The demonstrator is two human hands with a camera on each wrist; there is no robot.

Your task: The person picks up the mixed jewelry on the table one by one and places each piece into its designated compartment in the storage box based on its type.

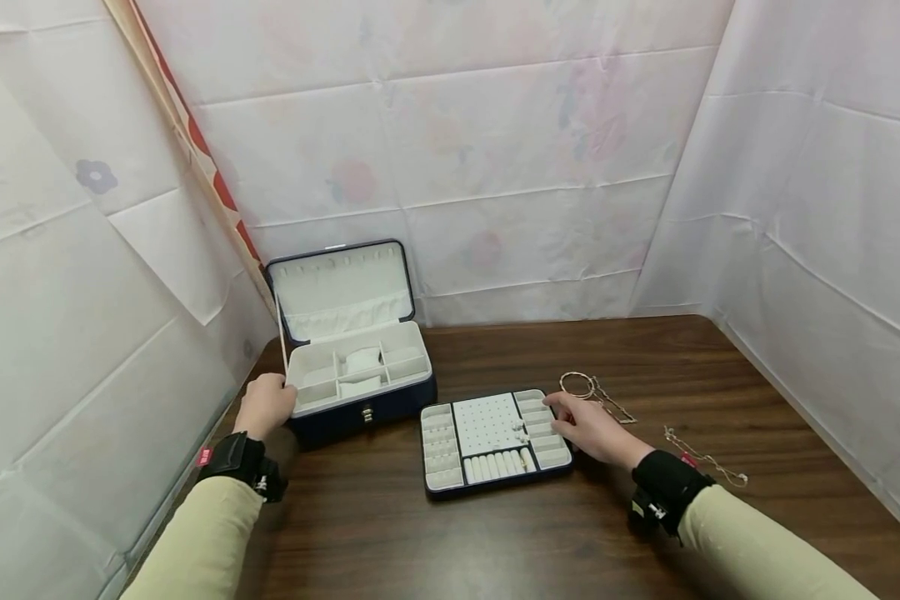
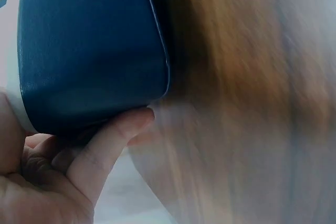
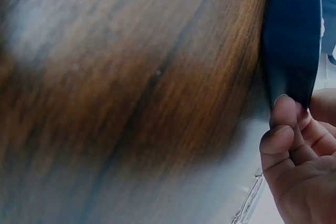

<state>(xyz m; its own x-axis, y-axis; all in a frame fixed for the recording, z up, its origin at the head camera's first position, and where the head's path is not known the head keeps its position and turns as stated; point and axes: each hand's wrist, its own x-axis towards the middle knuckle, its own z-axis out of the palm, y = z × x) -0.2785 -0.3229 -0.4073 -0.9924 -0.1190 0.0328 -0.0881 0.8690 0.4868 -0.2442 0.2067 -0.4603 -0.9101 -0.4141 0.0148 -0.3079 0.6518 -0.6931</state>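
A navy jewelry box with a white lining stands at the left of the table, its lid raised. My left hand grips the box's left side, fingers over the rim; up close in the left wrist view, its thumb lies along the box's lower corner. To the right of the box lies a jewelry tray with a pegged panel, side compartments and white ring rolls. The right hand pinches the tray's right edge; in the right wrist view, curled fingers meet the navy side wall.
Beyond the right hand lie a round bangle and a chain beside it. Another thin chain rests near the right wrist. White patterned sheets hang behind the wooden table and at both sides.
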